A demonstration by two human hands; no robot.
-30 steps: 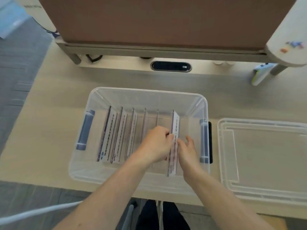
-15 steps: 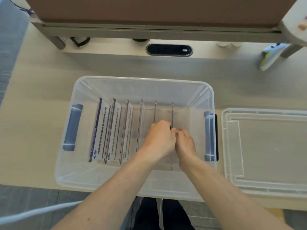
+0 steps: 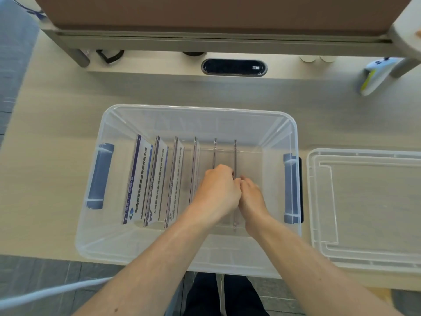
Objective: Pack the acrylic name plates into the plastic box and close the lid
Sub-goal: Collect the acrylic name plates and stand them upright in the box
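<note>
Tilted a second ago, the rightmost name plate [image 3: 235, 156] is now stood upright in the plastic box [image 3: 200, 107], centre frame, apparently pinched by the left hand [image 3: 216, 192] and right hand [image 3: 251, 198] so it is kept parallel; the lid [image 3: 369, 201] is left at right.

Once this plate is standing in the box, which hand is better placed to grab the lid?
Right, likely. The lid lies on the table right of the box, beside the right hand; the left hand would cross over. Both hold the plate.
</note>
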